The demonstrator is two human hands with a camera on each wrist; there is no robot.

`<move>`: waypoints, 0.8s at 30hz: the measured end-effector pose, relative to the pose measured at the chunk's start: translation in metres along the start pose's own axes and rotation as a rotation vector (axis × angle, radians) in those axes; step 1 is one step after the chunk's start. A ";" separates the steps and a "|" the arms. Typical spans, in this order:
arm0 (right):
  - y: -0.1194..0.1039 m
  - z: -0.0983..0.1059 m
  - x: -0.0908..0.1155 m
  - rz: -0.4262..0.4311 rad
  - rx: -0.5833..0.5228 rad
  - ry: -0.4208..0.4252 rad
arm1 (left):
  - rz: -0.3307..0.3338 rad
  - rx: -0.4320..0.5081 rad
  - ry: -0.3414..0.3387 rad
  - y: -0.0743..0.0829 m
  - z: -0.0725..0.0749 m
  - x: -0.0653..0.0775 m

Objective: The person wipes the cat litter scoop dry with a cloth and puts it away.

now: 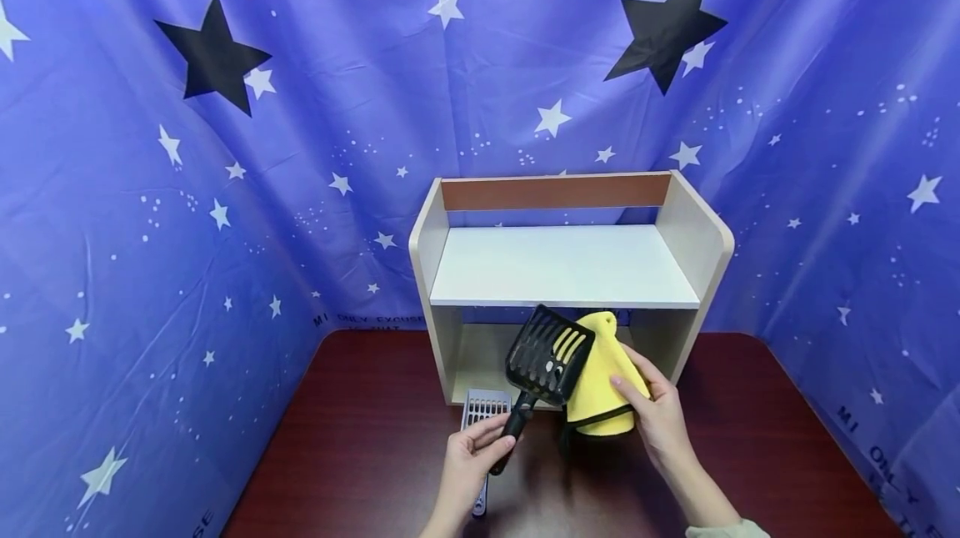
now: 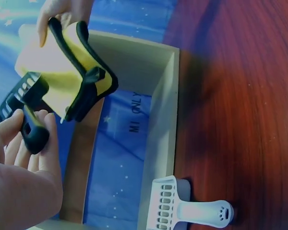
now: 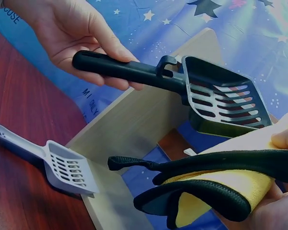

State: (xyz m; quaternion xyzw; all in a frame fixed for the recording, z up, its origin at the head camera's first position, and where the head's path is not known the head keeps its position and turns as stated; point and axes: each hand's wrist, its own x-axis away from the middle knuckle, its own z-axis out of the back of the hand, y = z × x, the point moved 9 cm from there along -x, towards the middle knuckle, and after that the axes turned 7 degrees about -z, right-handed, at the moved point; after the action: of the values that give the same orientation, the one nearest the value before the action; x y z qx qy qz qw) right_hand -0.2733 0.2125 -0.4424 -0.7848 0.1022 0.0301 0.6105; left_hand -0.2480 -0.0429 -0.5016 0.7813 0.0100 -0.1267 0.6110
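Observation:
My left hand (image 1: 467,461) grips the handle of a black slotted litter scoop (image 3: 129,72), its basket raised and tilted in front of the shelf. A yellow cloth (image 1: 600,384) with black edging and a small black loop is folded in my right hand (image 1: 662,419), thumb on its near face. The scoop's basket overlaps the cloth in the head view, its rim right at the yellow fabric. Below my left hand, a light grey litter scoop (image 2: 201,212) with a paw-print handle lies on the table, its slotted end at the shelf's front edge.
A small two-tier shelf unit (image 1: 566,267) with pale side panels and a brown back rail stands behind my hands. It rests on a dark red wooden table (image 1: 337,438). Blue star-printed curtains (image 1: 360,104) surround the table at the back and both sides.

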 end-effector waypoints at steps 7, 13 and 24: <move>0.001 -0.003 -0.002 0.008 0.095 0.010 | 0.041 0.051 -0.089 -0.006 -0.013 0.005; 0.003 -0.006 0.002 0.019 0.147 0.001 | 0.057 0.062 -0.120 -0.011 -0.021 0.010; 0.017 -0.009 0.016 0.059 0.205 -0.021 | 0.050 0.041 -0.105 -0.015 -0.030 0.010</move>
State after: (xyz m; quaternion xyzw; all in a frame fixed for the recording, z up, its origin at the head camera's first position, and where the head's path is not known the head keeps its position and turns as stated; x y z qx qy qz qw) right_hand -0.2621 0.1981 -0.4587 -0.7145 0.1212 0.0457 0.6875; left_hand -0.2357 -0.0118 -0.5109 0.7859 -0.0441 -0.1526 0.5976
